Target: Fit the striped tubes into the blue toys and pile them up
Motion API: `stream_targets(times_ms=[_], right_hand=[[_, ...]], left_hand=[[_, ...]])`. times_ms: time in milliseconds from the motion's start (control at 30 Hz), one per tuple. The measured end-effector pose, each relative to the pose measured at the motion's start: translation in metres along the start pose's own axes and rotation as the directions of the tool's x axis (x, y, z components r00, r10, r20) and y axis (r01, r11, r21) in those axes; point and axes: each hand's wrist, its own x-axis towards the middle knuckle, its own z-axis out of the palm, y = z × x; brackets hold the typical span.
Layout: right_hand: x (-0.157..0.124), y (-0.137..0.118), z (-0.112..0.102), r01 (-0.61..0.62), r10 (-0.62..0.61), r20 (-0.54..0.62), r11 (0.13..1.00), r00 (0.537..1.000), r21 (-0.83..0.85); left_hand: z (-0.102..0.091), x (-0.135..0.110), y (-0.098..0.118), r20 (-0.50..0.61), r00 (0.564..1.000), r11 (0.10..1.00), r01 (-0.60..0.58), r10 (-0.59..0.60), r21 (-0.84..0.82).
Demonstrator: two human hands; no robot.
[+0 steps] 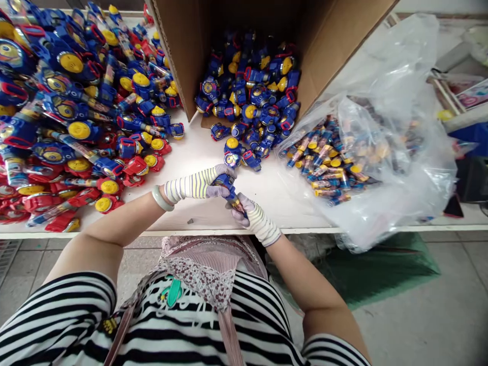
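Observation:
My left hand (202, 184), in a striped glove, is closed around a blue plastic toy (227, 189) just above the table's front edge. My right hand (256, 217), gloved alike, grips a small printed tube (238, 205) at the toy's lower end. Tube and toy are in line and touch; how far one sits inside the other is hidden by the fingers. Right beyond my hands, a blue toy with a yellow round cap (232, 152) lies among others spilling from an open cardboard box (324, 48).
A high heap of blue and red toys (78, 129), many with tubes attached, covers the table's left side. To the right, a clear plastic bag (404, 178) holds many loose yellow-capped tubes (324, 157). A small grey bit (190, 221) lies near the front edge of the white table (183, 175).

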Motion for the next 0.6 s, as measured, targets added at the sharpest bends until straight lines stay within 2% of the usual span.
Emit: stream_targets(times_ms=[67, 100, 133, 167, 200, 267, 333, 400, 467, 500, 533, 567, 600], right_hand=[[0.002, -0.005, -0.005, 0.015, -0.046, -0.133, 0.975, 0.99, -0.222], [0.001, -0.008, -0.007, 0.013, -0.093, -0.202, 0.93, 0.975, -0.367], [0.0, -0.01, -0.009, 0.008, -0.13, -0.233, 0.886, 0.964, -0.464], [-0.002, -0.012, -0.01, 0.013, -0.136, -0.222, 0.876, 0.965, -0.482], [-0.004, -0.012, -0.01, 0.024, -0.106, -0.177, 0.912, 0.978, -0.41], [-0.007, -0.009, -0.005, 0.004, -0.002, 0.03, 0.998, 1.0, -0.057], [-0.007, -0.006, 0.0, -0.11, 0.035, 0.279, 0.96, 0.96, 0.258], [-0.003, -0.008, 0.001, -0.168, 0.019, 0.388, 0.92, 0.922, 0.354], [0.001, -0.016, -0.005, -0.089, -0.021, 0.346, 0.95, 0.938, 0.3], [0.003, -0.022, -0.011, -0.009, -0.052, 0.268, 0.975, 0.962, 0.223], [0.005, -0.028, -0.02, 0.075, -0.094, 0.169, 0.991, 0.981, 0.114], [0.005, -0.033, -0.031, 0.146, -0.145, 0.064, 0.989, 0.987, -0.019], [0.006, -0.037, -0.045, 0.189, -0.199, -0.042, 0.968, 0.979, -0.164]], left_hand=[[0.004, 0.001, -0.001, -0.096, 0.995, 0.999, 0.011, -0.007, 0.037], [0.006, 0.001, -0.001, -0.151, 0.988, 0.998, 0.024, -0.015, 0.054], [0.009, 0.0, -0.002, -0.201, 0.979, 0.997, 0.035, -0.022, 0.061], [0.011, -0.002, -0.003, -0.237, 0.971, 0.997, 0.039, -0.024, 0.06], [0.014, -0.004, -0.003, -0.255, 0.967, 0.998, 0.033, -0.02, 0.049], [0.017, -0.011, -0.005, -0.248, 0.969, 1.0, -0.005, 0.01, 0.017], [0.015, -0.018, -0.007, -0.205, 0.978, 0.999, -0.046, 0.048, 0.014], [0.004, -0.021, -0.007, -0.157, 0.986, 0.998, -0.046, 0.052, 0.044], [-0.018, -0.02, -0.003, -0.192, 0.981, 0.997, -0.027, 0.039, 0.068], [-0.033, -0.019, 0.002, -0.268, 0.962, 0.997, -0.038, 0.056, 0.072], [-0.05, -0.018, 0.008, -0.387, 0.916, 0.994, -0.08, 0.103, 0.076], [-0.069, -0.018, 0.016, -0.524, 0.836, 0.987, -0.143, 0.162, 0.078], [-0.087, -0.018, 0.025, -0.645, 0.733, 0.974, -0.211, 0.215, 0.084]])
